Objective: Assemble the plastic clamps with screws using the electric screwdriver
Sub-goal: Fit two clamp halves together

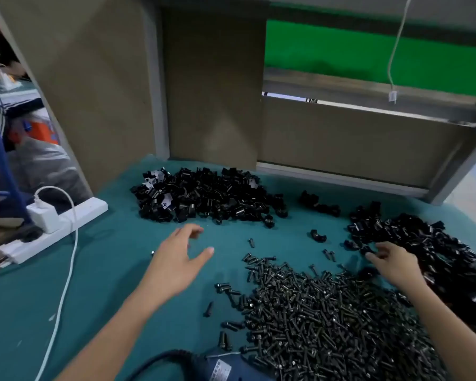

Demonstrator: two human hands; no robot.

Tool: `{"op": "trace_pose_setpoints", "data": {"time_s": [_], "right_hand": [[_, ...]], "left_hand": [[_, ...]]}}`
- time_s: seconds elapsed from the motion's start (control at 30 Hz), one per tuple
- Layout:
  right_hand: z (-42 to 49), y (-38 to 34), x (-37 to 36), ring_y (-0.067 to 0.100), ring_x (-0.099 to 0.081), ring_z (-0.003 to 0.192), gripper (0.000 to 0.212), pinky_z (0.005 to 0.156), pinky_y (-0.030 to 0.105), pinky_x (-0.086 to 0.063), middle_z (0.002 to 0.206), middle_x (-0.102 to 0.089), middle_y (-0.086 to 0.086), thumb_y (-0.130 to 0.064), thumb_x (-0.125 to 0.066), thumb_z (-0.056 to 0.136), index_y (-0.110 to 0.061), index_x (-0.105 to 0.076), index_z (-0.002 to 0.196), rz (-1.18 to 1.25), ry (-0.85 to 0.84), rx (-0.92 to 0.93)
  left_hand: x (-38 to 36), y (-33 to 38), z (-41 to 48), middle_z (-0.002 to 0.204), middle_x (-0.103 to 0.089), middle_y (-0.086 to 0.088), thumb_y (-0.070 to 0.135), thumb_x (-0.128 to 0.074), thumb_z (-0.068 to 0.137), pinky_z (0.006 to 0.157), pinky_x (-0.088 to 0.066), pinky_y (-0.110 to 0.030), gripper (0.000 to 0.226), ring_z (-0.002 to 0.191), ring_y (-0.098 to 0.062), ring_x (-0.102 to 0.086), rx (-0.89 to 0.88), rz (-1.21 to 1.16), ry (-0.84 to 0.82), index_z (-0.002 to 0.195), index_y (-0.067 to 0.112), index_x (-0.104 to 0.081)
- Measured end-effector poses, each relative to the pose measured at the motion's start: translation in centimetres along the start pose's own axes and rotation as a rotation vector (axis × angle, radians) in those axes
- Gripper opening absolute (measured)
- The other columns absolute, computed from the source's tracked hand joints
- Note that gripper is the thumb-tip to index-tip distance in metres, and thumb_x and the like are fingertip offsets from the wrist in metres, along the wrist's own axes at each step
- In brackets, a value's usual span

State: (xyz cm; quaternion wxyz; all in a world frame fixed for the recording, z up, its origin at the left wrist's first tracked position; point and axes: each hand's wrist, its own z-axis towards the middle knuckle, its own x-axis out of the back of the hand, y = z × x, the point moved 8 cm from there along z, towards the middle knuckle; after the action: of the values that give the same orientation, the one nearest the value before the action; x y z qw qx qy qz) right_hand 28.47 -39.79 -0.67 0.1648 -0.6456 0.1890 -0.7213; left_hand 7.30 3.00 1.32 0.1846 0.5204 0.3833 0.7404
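The left hand [176, 259] hovers over the counter [107, 284], fingers [188, 231] spread and empty. The right hand [393, 264] touches the clamps [423, 243], its hold unclear. Screws [327, 312] are heaped beside the screwdriver [223, 367].

My mat [107, 298] teal, clamps [204, 193] black, screws [327, 312] dark grey-black, screwdriver [231, 367] blue, power strip [74, 215] white, cardboard [212, 92] brown.

The screws [327, 312] in front of me are dark metal with a dull glint, and my clamps [204, 196] are black plastic, glossy in spots. The teal table cover [107, 284] looks matt, cloth-like. The power strip [66, 224] is smooth white plastic, and the back panels [212, 92] are matt brown board.
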Motion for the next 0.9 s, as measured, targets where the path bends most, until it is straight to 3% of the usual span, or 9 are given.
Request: {"op": "trace_pose_setpoints", "data": {"time_s": [0.13, 0.27, 0.33, 0.43, 0.53, 0.67, 0.73, 0.8, 0.9], "right_hand": [[0.0, 0.2, -1.3, 0.027, -0.057, 0.073, 0.046, 0.068, 0.037, -0.052, 0.089, -0.065, 0.013, -0.032, -0.068, 0.09, -0.003, -0.06, 0.125, -0.12, -0.055, -0.037], [0.1, 0.7, -1.3, 0.031, -0.062, 0.076, 0.042, 0.057, 0.034, -0.05, 0.086, -0.065, 0.015, -0.033, -0.069, 0.089, -0.006, -0.06, 0.12, -0.158, -0.002, -0.053], [0.4, 0.8, -1.5, 0.029, -0.061, 0.07, 0.04, 0.052, 0.032, -0.047, 0.079, -0.064, 0.012, -0.033, -0.069, 0.09, -0.006, -0.058, 0.118, -0.174, 0.009, -0.058], [0.7, 0.8, -1.6, 0.026, -0.058, 0.062, 0.034, 0.047, 0.029, -0.043, 0.071, -0.061, 0.007, -0.028, -0.068, 0.09, -0.007, -0.057, 0.114, -0.187, 0.043, -0.068], [0.8, 1.1, -1.5, 0.025, -0.058, 0.056, 0.026, 0.044, 0.028, -0.041, 0.064, -0.061, 0.006, -0.025, -0.067, 0.091, -0.01, -0.058, 0.11, -0.184, 0.049, -0.099], [0.5, 0.7, -1.3, 0.031, -0.062, 0.069, 0.023, 0.055, 0.034, -0.046, 0.077, -0.066, 0.01, -0.02, -0.069, 0.089, -0.008, -0.06, 0.107, -0.052, 0.108, -0.065], [0.0, 0.3, -1.0, 0.034, -0.064, 0.089, 0.02, 0.076, 0.041, -0.05, 0.093, -0.068, 0.014, -0.015, -0.071, 0.088, -0.006, -0.064, 0.104, 0.071, 0.152, -0.034], [-1.1, 0.0, -0.5, 0.032, -0.064, 0.094, 0.014, 0.088, 0.044, -0.05, 0.09, -0.068, 0.008, -0.013, -0.072, 0.087, -0.011, -0.065, 0.098, 0.199, 0.19, -0.02], [-3.8, -0.8, 0.1, 0.023, -0.066, 0.086, 0.013, 0.078, 0.021, -0.054, 0.084, -0.067, -0.005, -0.016, -0.075, 0.085, -0.021, -0.065, 0.092, 0.322, 0.228, 0.045]], "left_hand": [[-0.2, -2.5, 6.0, 0.133, -0.049, -0.007, 0.026, -0.067, 0.092, 0.101, -0.042, -0.036, 0.045, 0.122, -0.025, -0.05, 0.156, 0.082, 0.099, 0.133, 0.015, -0.05], [-3.3, -5.4, 8.3, 0.136, -0.047, -0.007, 0.027, -0.067, 0.093, 0.068, -0.042, -0.022, 0.049, 0.093, -0.014, -0.052, 0.259, -0.033, -0.033, 0.136, 0.014, -0.047], [-3.9, -6.0, 9.6, 0.136, -0.048, -0.008, 0.024, -0.068, 0.093, 0.071, -0.041, -0.023, 0.049, 0.095, -0.015, -0.051, 0.275, -0.057, -0.036, 0.136, 0.014, -0.047], [-3.0, -6.6, 11.0, 0.129, -0.055, -0.012, 0.02, -0.069, 0.091, 0.078, -0.046, -0.03, 0.036, 0.089, -0.018, -0.057, 0.338, -0.159, 0.09, 0.123, 0.009, -0.057], [-1.2, -7.5, 12.1, 0.13, -0.051, -0.014, 0.017, -0.068, 0.091, 0.077, -0.046, -0.031, 0.022, 0.109, -0.027, -0.054, 0.35, -0.081, 0.248, 0.109, 0.01, -0.058], [-1.0, -8.3, 13.3, 0.135, -0.049, -0.012, 0.022, -0.072, 0.089, 0.092, -0.05, -0.043, 0.042, 0.123, -0.031, -0.048, 0.329, 0.147, 0.217, 0.126, 0.009, -0.056], [-1.3, -8.3, 13.6, 0.13, -0.053, -0.01, 0.021, -0.073, 0.088, 0.084, -0.052, -0.043, 0.044, 0.123, -0.03, -0.048, 0.293, 0.292, 0.2, 0.128, 0.009, -0.058], [-1.5, -8.3, 13.9, 0.124, -0.059, -0.01, 0.018, -0.072, 0.089, 0.079, -0.052, -0.041, 0.039, 0.118, -0.029, -0.053, 0.257, 0.355, 0.198, 0.126, 0.01, -0.061], [-1.1, -8.4, 13.8, 0.12, -0.064, -0.01, 0.018, -0.073, 0.088, 0.08, -0.053, -0.039, 0.038, 0.112, -0.03, -0.06, 0.226, 0.297, 0.201, 0.125, 0.016, -0.064]]}}
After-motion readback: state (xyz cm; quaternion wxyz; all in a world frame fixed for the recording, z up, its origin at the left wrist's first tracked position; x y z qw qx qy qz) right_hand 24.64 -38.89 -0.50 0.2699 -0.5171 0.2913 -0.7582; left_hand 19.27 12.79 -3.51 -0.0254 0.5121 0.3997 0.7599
